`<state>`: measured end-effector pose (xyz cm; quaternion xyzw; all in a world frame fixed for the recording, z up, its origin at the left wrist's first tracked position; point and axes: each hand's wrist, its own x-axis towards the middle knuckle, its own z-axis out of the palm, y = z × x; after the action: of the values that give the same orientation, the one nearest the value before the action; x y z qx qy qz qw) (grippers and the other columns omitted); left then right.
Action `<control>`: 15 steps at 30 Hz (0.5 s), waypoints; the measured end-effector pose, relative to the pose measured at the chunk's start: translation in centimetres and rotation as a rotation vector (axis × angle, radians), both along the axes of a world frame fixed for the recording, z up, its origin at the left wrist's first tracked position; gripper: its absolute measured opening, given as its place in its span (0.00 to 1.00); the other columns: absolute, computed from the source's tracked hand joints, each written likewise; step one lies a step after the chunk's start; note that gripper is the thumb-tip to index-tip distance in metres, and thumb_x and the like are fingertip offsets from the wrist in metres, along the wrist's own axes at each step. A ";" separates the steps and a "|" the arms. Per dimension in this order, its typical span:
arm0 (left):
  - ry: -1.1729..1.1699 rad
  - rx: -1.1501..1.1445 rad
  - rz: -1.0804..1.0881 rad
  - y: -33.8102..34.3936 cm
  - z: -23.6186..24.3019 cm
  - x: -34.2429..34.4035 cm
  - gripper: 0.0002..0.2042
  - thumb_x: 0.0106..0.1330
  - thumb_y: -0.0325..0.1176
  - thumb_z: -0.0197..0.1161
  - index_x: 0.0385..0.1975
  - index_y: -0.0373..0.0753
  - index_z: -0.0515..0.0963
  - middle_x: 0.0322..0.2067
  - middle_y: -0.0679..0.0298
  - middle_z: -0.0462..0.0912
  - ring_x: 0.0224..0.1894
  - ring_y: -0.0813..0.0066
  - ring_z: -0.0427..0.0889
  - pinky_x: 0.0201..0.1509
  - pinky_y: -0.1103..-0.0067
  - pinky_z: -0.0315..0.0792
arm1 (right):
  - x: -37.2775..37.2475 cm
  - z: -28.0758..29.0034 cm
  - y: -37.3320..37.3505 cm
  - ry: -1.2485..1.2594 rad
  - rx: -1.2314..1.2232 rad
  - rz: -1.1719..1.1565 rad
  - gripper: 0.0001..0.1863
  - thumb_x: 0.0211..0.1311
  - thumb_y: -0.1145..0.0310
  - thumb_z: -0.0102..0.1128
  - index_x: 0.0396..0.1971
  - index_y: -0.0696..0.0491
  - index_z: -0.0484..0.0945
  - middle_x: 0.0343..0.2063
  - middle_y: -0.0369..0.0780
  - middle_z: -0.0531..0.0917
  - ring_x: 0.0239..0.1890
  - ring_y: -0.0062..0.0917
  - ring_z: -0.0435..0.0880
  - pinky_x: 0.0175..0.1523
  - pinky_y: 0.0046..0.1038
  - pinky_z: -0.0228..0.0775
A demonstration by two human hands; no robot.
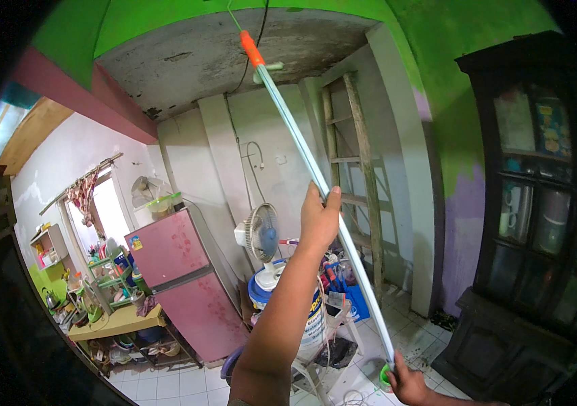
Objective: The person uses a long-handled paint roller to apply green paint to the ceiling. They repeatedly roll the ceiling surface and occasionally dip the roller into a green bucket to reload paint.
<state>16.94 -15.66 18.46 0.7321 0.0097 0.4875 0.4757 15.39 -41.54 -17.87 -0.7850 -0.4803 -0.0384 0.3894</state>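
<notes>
Both my hands grip a long pale-blue metal pole that slants from the lower right up to the green-painted upper wall. My left hand is closed around its middle, arm stretched up. Down by the lower end, my right hand is closed on the same pole. An orange handle tops the pole, with a thin green wire frame rising from it. Whatever the frame carries is cut off by the upper edge. Beside my right hand shows a small green container, partly hidden.
A wooden ladder leans at the back wall. Beyond my left arm stand a fan and a large paint bucket. The pink refrigerator is to the left. At the right stands a dark glass-fronted cabinet.
</notes>
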 end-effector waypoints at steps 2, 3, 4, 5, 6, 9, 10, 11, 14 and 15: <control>-0.070 0.142 0.182 1.0 -0.3 0.0 0.31 0.67 0.39 0.61 0.60 0.20 0.60 0.52 0.40 0.72 0.53 0.54 0.77 0.55 0.69 0.73 | 0.2 3.6 3.7 -0.092 0.082 -0.012 0.43 0.64 0.63 0.61 0.71 0.53 0.44 0.28 0.55 0.83 0.24 0.52 0.82 0.30 0.48 0.75; -0.101 0.187 0.234 1.1 -0.4 0.3 0.37 0.65 0.40 0.63 0.64 0.17 0.56 0.57 0.36 0.69 0.58 0.50 0.73 0.61 0.68 0.68 | 0.1 6.3 5.0 -0.105 0.107 -0.044 0.43 0.64 0.63 0.61 0.72 0.52 0.45 0.28 0.55 0.82 0.24 0.53 0.82 0.30 0.49 0.74; -0.089 0.169 0.249 1.3 -0.4 0.0 0.36 0.66 0.40 0.63 0.63 0.17 0.57 0.57 0.36 0.69 0.57 0.50 0.74 0.60 0.68 0.69 | 0.2 9.0 6.5 -0.116 0.134 -0.058 0.42 0.64 0.63 0.61 0.72 0.52 0.46 0.28 0.56 0.82 0.24 0.53 0.82 0.31 0.49 0.74; -0.076 0.153 0.264 1.3 -0.4 -0.2 0.36 0.66 0.40 0.63 0.63 0.17 0.57 0.58 0.36 0.69 0.56 0.51 0.75 0.60 0.68 0.69 | 0.3 11.5 7.6 -0.121 0.142 -0.073 0.42 0.64 0.64 0.61 0.72 0.50 0.46 0.27 0.56 0.82 0.24 0.54 0.81 0.31 0.50 0.74; -0.065 0.129 0.272 1.4 -0.3 -0.4 0.35 0.66 0.40 0.62 0.63 0.18 0.58 0.58 0.36 0.68 0.56 0.51 0.76 0.59 0.69 0.70 | 0.5 13.8 8.4 -0.128 0.143 -0.095 0.42 0.64 0.64 0.61 0.72 0.49 0.47 0.27 0.57 0.82 0.25 0.54 0.81 0.31 0.50 0.73; -0.094 0.117 0.284 1.5 0.3 -1.9 0.34 0.67 0.40 0.62 0.63 0.18 0.59 0.58 0.38 0.70 0.52 0.55 0.79 0.57 0.69 0.72 | 1.6 18.8 10.2 -0.216 0.290 -0.102 0.41 0.66 0.61 0.58 0.73 0.45 0.45 0.22 0.55 0.81 0.23 0.54 0.80 0.30 0.51 0.72; -0.084 0.093 0.256 1.8 0.5 -2.2 0.33 0.67 0.41 0.62 0.62 0.20 0.60 0.58 0.38 0.71 0.51 0.56 0.80 0.55 0.69 0.73 | 1.8 19.4 10.2 -0.215 0.289 -0.103 0.41 0.66 0.61 0.58 0.73 0.45 0.45 0.22 0.55 0.81 0.23 0.53 0.80 0.30 0.51 0.72; -0.074 0.070 0.231 2.3 0.5 -2.5 0.32 0.68 0.41 0.61 0.62 0.21 0.61 0.57 0.39 0.71 0.50 0.57 0.80 0.54 0.70 0.74 | 2.1 19.7 10.1 -0.213 0.287 -0.101 0.41 0.66 0.61 0.58 0.73 0.45 0.45 0.22 0.54 0.81 0.23 0.53 0.81 0.30 0.51 0.72; 0.000 0.002 0.139 4.4 0.1 -3.0 0.29 0.70 0.42 0.58 0.62 0.25 0.64 0.55 0.47 0.73 0.47 0.64 0.80 0.48 0.72 0.76 | 1.5 17.9 8.5 -0.162 0.252 -0.065 0.42 0.65 0.61 0.59 0.73 0.45 0.44 0.22 0.55 0.81 0.24 0.54 0.81 0.30 0.51 0.72; 0.032 -0.016 0.081 4.4 0.3 -2.7 0.27 0.72 0.42 0.57 0.61 0.26 0.64 0.54 0.51 0.74 0.46 0.67 0.79 0.46 0.73 0.77 | 1.2 16.2 7.1 -0.138 0.219 -0.082 0.42 0.65 0.61 0.59 0.72 0.45 0.44 0.23 0.55 0.81 0.24 0.55 0.81 0.30 0.51 0.72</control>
<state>14.25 -11.28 18.75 0.7349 0.0508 0.4946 0.4612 16.60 -34.41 -1.70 -0.7522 -0.4663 -0.1604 0.4371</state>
